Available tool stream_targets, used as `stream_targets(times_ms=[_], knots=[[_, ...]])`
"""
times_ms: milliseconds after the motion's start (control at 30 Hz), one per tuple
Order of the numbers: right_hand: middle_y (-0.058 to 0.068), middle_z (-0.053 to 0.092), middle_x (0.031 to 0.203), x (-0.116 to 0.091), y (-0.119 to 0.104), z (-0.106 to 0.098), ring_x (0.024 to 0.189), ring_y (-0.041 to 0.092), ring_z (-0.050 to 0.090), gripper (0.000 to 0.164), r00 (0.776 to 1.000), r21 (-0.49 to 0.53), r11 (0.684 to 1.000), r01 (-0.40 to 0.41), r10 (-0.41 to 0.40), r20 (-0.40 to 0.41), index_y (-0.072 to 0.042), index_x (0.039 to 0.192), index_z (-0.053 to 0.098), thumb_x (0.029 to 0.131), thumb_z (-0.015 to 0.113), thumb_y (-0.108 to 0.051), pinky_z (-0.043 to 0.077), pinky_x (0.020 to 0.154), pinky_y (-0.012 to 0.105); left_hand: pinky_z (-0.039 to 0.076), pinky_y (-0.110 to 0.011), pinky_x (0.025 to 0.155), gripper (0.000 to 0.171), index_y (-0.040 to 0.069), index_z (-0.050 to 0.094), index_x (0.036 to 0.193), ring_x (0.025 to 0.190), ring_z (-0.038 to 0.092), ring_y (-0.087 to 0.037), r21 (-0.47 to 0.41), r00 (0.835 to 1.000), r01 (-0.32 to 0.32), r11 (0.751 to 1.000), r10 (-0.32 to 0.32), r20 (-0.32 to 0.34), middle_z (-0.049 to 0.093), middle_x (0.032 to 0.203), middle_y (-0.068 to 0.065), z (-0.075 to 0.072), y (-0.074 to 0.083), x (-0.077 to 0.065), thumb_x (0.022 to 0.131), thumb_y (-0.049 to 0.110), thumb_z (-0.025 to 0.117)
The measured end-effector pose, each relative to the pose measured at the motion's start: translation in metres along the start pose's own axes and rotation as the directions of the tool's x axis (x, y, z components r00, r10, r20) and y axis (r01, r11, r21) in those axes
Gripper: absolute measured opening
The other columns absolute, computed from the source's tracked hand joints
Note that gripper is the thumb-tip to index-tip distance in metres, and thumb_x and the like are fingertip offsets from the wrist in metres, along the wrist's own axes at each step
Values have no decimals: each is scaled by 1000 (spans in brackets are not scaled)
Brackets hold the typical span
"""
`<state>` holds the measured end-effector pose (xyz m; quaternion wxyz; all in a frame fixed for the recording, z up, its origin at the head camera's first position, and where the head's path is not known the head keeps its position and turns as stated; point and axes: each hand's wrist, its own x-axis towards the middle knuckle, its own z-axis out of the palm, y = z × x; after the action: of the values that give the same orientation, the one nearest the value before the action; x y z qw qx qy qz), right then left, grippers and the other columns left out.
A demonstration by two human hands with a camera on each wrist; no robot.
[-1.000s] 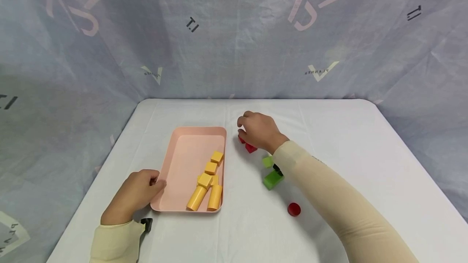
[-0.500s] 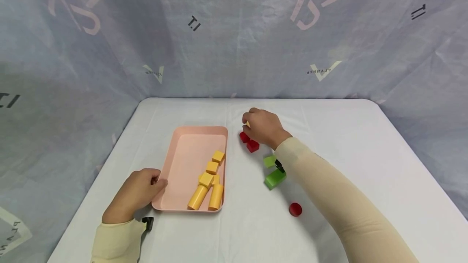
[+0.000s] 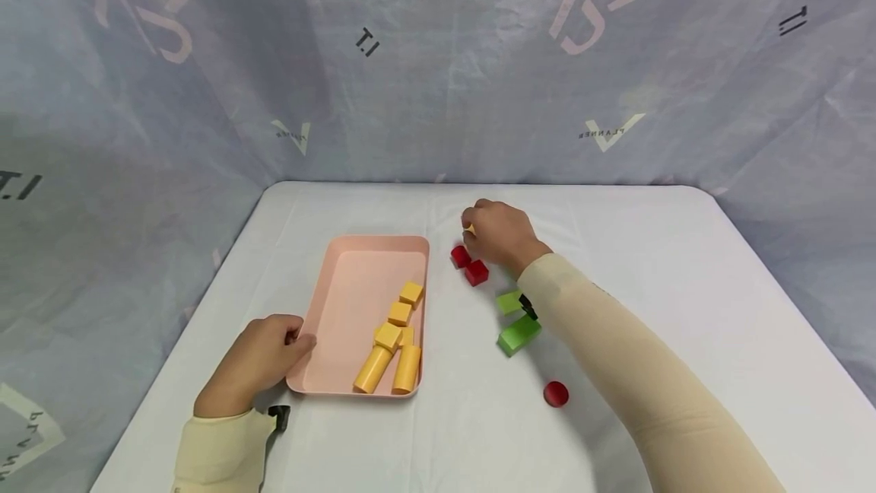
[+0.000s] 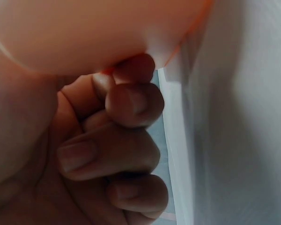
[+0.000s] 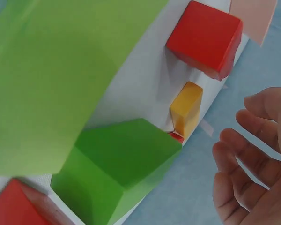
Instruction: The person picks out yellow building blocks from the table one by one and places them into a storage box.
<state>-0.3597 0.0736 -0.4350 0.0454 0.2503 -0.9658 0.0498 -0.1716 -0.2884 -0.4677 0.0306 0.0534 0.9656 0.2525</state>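
Observation:
My left hand (image 3: 260, 352) grips the left rim of a pink tray (image 3: 352, 280), thumb over the edge; in the left wrist view its fingers (image 4: 112, 152) are curled beneath the tray wall. My right hand (image 3: 503, 230) hovers at the back of the table with loosely bent fingers. A bit of yellow shows between its fingers in the head view. From the right wrist, that hand (image 5: 260, 161) holds nothing, and a yellow block (image 5: 187, 110) stands on the table apart from it. Beside this block are a red cube (image 5: 206, 35) and a dark green block (image 5: 126, 159).
Several yellow cubes (image 3: 411, 294) and cylinders (image 3: 407, 370) lie along the tray's right side. Right of the tray are a red cylinder (image 3: 461, 256), a light green block (image 3: 509, 302), a long green block (image 3: 518, 335) and a round red piece (image 3: 556, 393). A grey cloth (image 3: 411, 97) hangs behind.
My right hand has drawn slightly right and back, uncovering the red pieces and bringing a bit of yellow into sight between its fingers. My left hand keeps its grip on the tray.

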Motion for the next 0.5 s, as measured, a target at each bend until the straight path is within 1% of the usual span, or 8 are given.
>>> stream_targets(times_ms=[233,400,500], knots=[[-6,50,90,1,6,3,76,10,44,12,1000,-8,1000,-3,3,30,-26,96,62,85,59,-28,49,63,36,29,-28,44,34,15,42,57,46,34,-12,0,1000,2,1000,-2,5,33,50,4,0,0,0,84,15,63],[-6,50,93,3,10,7,78,10,44,20,999,-32,999,-2,4,53,-23,103,63,85,58,-31,50,67,37,28,-28,44,35,15,41,57,46,33,-12,1,1000,-2,1000,2,0,33,51,4,0,0,0,83,15,64],[-6,50,94,5,12,9,79,11,45,25,998,-28,1000,-12,14,66,-21,107,62,85,60,-34,50,69,37,28,-28,44,35,15,41,57,46,34,-12,3,1000,-3,1000,3,-4,33,50,4,0,0,0,83,15,64]])
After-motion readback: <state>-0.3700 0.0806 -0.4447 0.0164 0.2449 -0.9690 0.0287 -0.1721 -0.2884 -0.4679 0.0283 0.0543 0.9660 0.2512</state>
